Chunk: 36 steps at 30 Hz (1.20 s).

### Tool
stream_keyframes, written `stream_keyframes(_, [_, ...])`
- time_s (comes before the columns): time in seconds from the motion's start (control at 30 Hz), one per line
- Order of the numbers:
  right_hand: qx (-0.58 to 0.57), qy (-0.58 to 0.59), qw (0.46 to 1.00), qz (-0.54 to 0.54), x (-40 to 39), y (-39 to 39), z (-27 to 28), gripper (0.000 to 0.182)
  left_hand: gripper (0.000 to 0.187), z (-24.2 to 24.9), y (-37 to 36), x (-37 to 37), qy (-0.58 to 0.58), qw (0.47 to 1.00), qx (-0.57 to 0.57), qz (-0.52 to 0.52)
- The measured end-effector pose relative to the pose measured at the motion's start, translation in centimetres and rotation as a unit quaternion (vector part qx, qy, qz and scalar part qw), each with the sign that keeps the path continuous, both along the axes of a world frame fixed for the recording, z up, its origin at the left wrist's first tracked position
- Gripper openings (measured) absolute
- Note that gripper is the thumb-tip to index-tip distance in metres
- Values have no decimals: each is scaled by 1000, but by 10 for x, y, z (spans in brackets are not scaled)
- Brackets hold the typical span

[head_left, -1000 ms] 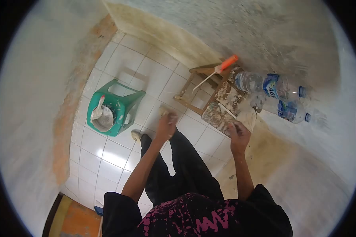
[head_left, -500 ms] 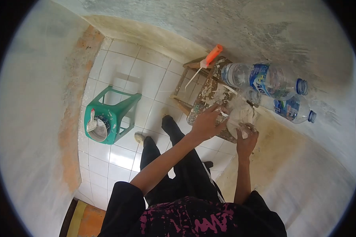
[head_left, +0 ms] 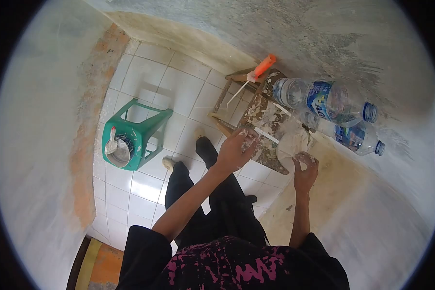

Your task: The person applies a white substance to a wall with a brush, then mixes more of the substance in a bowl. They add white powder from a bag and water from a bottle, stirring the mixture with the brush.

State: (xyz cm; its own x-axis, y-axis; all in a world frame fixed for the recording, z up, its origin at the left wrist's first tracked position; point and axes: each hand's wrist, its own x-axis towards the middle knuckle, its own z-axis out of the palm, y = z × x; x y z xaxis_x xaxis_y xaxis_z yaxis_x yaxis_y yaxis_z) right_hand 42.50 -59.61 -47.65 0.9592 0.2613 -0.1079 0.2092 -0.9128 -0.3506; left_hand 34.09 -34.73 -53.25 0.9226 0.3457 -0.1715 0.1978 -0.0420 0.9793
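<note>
The work surface is the top of a wooden stool [head_left: 271, 157], spattered with pale residue and set against the wall [head_left: 304, 38]. A pale bag [head_left: 291, 140], apparently of thin, crumpled material, is located at the edge of the surface nearest the right hand [head_left: 306, 175]. The right thumb and forefinger are curved toward each other, with their tips touching the near edge of the bag; whether they are clamped on it cannot be told. The left hand [head_left: 238, 147] is at the left front edge of the surface, well apart from the right hand. Its fingers are bent, with the thumb and forefinger close to each other; whether anything is between them cannot be told. A white strip [head_left: 267, 135] lies on the surface, between the left hand and the bag.

Two clear bottles with blue labels, a front bottle [head_left: 340, 102] and a rear bottle [head_left: 351, 137], are at the wall-side edge. A tool with an orange handle [head_left: 265, 66] and a thin white rod is at the far corner. Separately, a green stool [head_left: 140, 137] on the tiled floor carries a metal pot [head_left: 120, 155], with a brush [head_left: 111, 146] at the rim of the pot
</note>
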Motion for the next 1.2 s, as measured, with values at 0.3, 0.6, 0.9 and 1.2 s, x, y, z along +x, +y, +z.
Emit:
stream_keyframes(0.3, [-40, 18, 997, -70, 18, 12, -2, 30, 16, 6, -1, 8, 14, 1000, -5, 7])
stream_keyframes(0.6, [1, -13, 998, -60, 20, 2, 0, 20, 14, 4, 4, -5, 14, 999, -42, 11])
stream_keyframes(0.9, [125, 146, 980, 59, -3, 59, 84, 6, 49, -3, -7, -28, -45, 996, -17, -76])
stream_keyframes(1.2, [143, 304, 913, 233, -30, 175, 152, 14, 79, 33, 23, -71, -123, 991, 31, -48])
